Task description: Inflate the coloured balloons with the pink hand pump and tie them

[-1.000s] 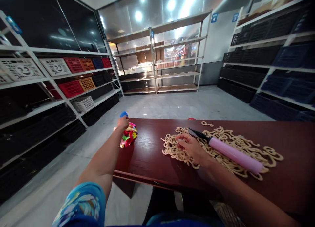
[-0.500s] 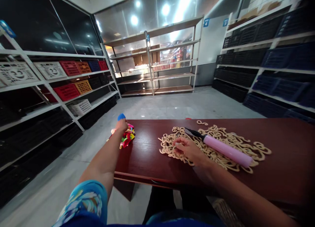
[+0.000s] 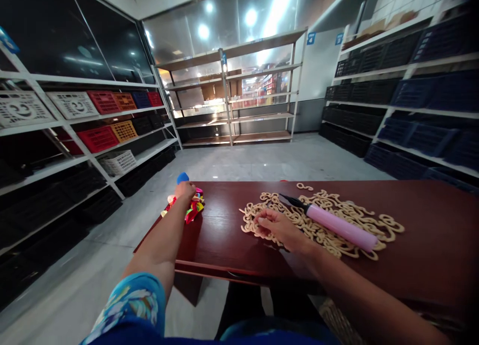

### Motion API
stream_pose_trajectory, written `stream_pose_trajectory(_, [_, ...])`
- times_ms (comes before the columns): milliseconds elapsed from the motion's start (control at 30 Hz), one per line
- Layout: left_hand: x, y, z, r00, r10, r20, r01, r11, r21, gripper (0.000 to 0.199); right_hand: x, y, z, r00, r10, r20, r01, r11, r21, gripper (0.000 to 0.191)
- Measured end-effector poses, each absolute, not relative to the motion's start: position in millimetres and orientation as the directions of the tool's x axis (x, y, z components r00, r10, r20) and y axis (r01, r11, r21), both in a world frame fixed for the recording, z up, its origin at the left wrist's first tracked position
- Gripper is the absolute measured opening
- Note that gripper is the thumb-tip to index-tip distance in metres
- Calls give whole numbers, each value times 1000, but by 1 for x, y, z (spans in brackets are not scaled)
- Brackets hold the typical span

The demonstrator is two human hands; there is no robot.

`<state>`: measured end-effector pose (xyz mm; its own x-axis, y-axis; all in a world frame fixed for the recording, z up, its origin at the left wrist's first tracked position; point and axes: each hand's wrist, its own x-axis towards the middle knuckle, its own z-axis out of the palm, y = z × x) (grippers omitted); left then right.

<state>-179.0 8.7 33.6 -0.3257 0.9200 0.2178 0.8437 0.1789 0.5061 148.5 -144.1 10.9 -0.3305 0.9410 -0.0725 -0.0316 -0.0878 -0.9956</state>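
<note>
At the table's far left corner, my left hand (image 3: 184, 189) is closed over a small pile of colourful limp balloons (image 3: 194, 210). Its fingertips are mostly hidden behind the hand, so what they grip cannot be made out. A rounded blue thing (image 3: 183, 177) shows just past the knuckles. My right hand (image 3: 279, 227) rests at the near left part of a heap of beige, curly, S-shaped pieces (image 3: 318, 230). Its fingers are curled in towards the thumb; anything between them is too small to name. Across that heap lies a pink hand pump (image 3: 342, 227) with a black nozzle.
The dark red-brown table (image 3: 220, 225) spans the front. A lone curly piece (image 3: 304, 186) lies near its far edge. Shelves with coloured crates (image 3: 98, 139) stand left, a metal rack (image 3: 231, 93) at the back, and shelves of dark crates (image 3: 415, 135) right.
The view has shifted slightly, so the table and heap sit a little further left. My right hand has moved slightly left along the beige pieces. My left hand stays at the balloons.
</note>
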Motion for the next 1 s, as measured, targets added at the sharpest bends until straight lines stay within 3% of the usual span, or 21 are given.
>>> stream_pose_trajectory(100, [-166,-3,52,-325,895,306,855,140,499,23,140,-137,10,-329,939,-97,-118,-143,-983,22])
stream_pose_trajectory(167, [-144,-22,52,-241,907,345,839,16,544,24,129,-131,6,-349,928,-129,-207,-211,-955,24])
stream_pose_trajectory(300, [-77,-84,16,-23,921,390,731,-250,635,19,106,-125,-7,-396,891,-220,-337,-364,-868,24])
stream_pose_trajectory(433, [-30,-148,-23,112,934,340,587,-338,736,13,95,-126,-21,-396,877,-272,-389,-428,-816,19])
stream_pose_trajectory(533, [-22,-173,-32,-94,950,297,425,-232,875,16,97,-129,-20,-318,900,-299,-378,-410,-830,6])
stream_pose_trajectory(600, [-21,-177,-31,-241,965,100,133,-69,989,23,99,-131,-15,-291,907,-305,-362,-400,-842,8])
stream_pose_trajectory(633, [-20,-176,-31,-229,972,-43,-68,28,997,26,100,-131,-13,-283,912,-297,-353,-387,-852,11])
stream_pose_trajectory(700, [-15,-172,-31,-80,961,-264,-424,207,882,28,101,-131,-10,-264,928,-264,-319,-342,-884,15])
stream_pose_trajectory(767, [-8,-168,-33,26,937,-347,-597,293,746,24,100,-131,-11,-231,949,-213,-255,-270,-928,16])
stream_pose_trajectory(900, [0,-161,-35,69,911,-407,-692,338,638,20,114,-127,-15,-161,984,-79,0,-80,-997,18])
stream_pose_trajectory(1000, [-5,-155,-28,203,832,-517,-705,491,512,26,157,-125,-10,-102,986,135,323,161,-933,19])
